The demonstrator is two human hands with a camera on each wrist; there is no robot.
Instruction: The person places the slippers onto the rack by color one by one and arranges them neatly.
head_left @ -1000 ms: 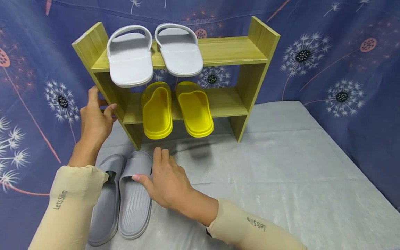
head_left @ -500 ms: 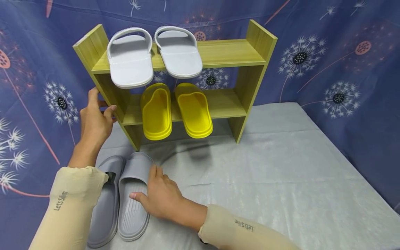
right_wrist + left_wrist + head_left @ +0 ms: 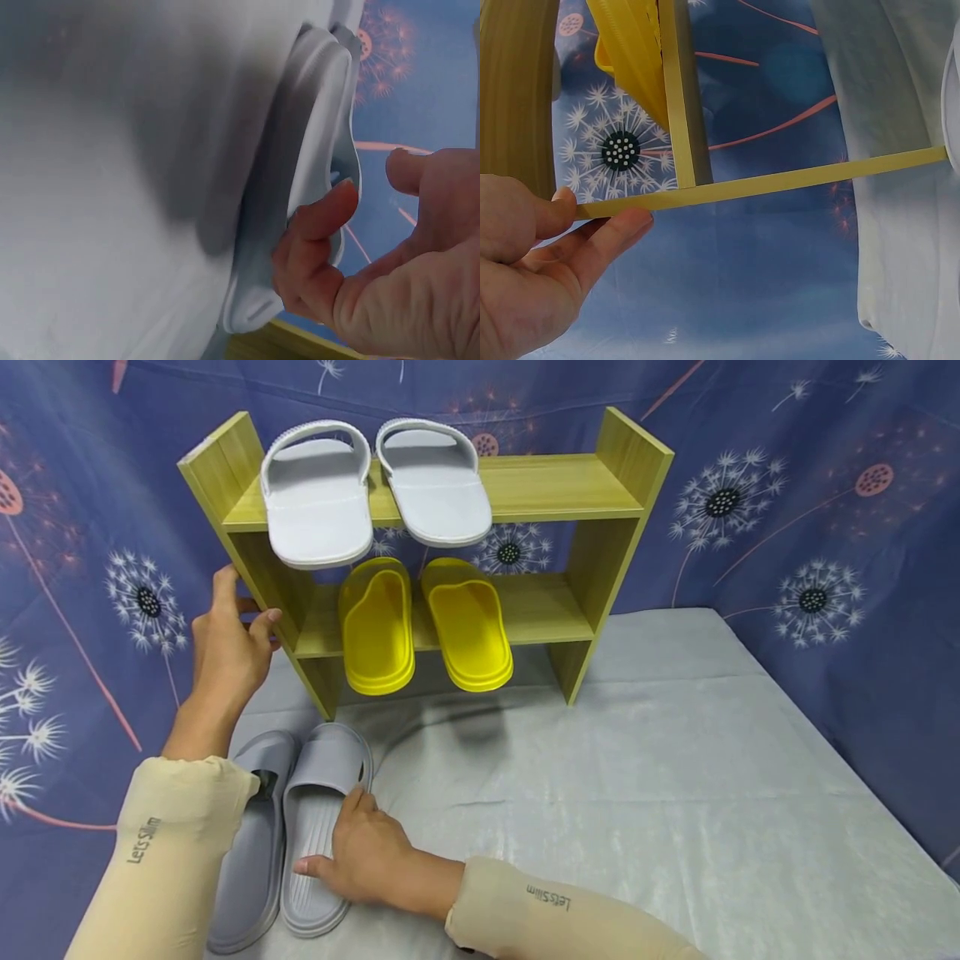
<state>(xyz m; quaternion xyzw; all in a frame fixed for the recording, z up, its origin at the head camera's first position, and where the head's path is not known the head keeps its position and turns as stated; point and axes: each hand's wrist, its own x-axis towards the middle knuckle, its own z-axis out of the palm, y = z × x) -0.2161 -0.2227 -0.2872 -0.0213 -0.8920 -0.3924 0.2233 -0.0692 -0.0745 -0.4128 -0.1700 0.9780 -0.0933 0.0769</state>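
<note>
R hand (image 3: 367,856) is at the R grey slide slipper (image 3: 330,756), L hand (image 3: 232,643) bracing the wooden shoe rack (image 3: 558,481). Step in hand reads as handling that slide w/ rack steadied, IMO. Target slide is flat on the grey cloth (image 3: 637,760), toe toward the rack's L foot, just beside the L grey slide slipper (image 3: 251,852).

Hands: L has rack's L side panel pinched btwn thumb & fingers. R is part open, thumb well off the loosely bent fingers, nothing gripped AFAICT; can't tell if fingertips touch the slide's edge.

Next move, if slide is to be picked up or shifted: needs thumb & fingers closed on its side or strap, L kept on panel so rack doesn't get nudged.

Around: white slides (image 3: 318,514) on top shelf, yellow slippers (image 3: 377,643) on lower one, both pairs sticking out past the front edge. Yellow overhang is the likely snag on any lift near the rack. L sleeve (image 3: 176,827) partly blocks L slide from above. Dandelion-print curtain (image 3: 817,510) behind, not in the way.
</note>
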